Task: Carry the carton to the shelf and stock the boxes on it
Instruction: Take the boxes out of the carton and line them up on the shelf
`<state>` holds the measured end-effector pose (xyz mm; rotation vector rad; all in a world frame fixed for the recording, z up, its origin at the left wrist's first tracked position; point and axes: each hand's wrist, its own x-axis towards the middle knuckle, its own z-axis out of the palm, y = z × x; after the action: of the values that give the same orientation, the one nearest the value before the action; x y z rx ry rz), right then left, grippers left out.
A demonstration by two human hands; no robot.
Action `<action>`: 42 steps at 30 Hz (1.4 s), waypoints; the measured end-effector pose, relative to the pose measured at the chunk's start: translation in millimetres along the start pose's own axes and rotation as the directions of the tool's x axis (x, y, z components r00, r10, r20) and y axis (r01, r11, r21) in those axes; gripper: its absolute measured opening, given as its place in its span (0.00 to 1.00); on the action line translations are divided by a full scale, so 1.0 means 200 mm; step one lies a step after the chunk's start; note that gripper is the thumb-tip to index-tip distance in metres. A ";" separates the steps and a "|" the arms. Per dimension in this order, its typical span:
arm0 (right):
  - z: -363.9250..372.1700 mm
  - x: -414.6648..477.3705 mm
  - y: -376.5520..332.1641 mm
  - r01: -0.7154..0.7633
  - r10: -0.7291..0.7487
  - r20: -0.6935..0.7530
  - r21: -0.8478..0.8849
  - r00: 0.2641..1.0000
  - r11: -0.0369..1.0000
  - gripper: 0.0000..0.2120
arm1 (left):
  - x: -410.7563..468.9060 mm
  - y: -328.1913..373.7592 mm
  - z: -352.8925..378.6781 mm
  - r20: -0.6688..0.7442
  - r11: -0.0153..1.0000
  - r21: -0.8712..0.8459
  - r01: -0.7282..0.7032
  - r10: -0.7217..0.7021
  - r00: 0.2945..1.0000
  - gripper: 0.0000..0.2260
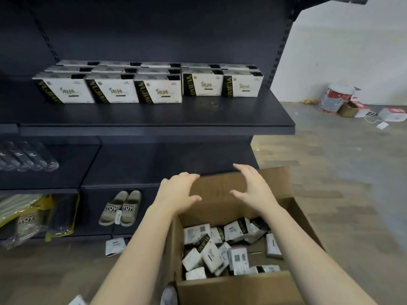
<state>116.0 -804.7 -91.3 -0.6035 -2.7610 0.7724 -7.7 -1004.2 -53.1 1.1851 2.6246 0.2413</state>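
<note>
The carton [240, 287] is plain brown corrugated cardboard, standing on the floor [330, 172] just in front of the shelf [154, 119]; its mouth faces up with the flaps folded outward, and its long axis seems to run from the person toward the shelf; inside lie the loose boxes [211, 249], small white packs with black bands, tumbled at all angles, some face down with printed labels showing. Above the far flap the left hand [178, 192] and right hand [253, 188] are held apart, palms turned toward each other; each grip is wide, fingers spread and gently curved, holding nothing; whether the left fingertips touch the flap's edge I cannot tell. The shelf is dark matt metal; on its upper board the stocked boxes [158, 91] stand upright in neat rows, fronts facing out. Lower down, a pair of beige slippers [120, 208] sits; one stray box [115, 246] lies on the floor beside the carton.
</note>
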 end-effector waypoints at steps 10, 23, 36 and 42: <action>-0.01 -0.33 0.30 -0.113 0.113 0.076 0.000 0.991 0.994 0.36 | -0.09 0.24 0.23 0.108 1.000 -0.028 0.010 -0.007 0.994 0.30; 0.07 -0.23 0.57 -0.259 0.257 0.162 -0.012 0.953 0.966 0.34 | 0.22 0.32 0.30 0.195 0.999 -0.031 -0.020 0.025 0.981 0.31; -0.08 -0.15 1.11 -0.256 0.274 0.305 -0.097 0.912 0.962 0.35 | 0.48 0.68 0.50 0.279 0.997 -0.020 0.075 -0.066 0.958 0.32; -0.17 -0.12 1.40 -0.161 0.215 0.441 -0.157 0.871 0.974 0.35 | 0.58 0.92 0.65 0.303 0.984 -0.036 0.177 -0.158 0.940 0.32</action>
<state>239.5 -580.9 -214.2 -0.8172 -3.2318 0.8997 87.2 -789.6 -150.5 0.8913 2.4134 0.1001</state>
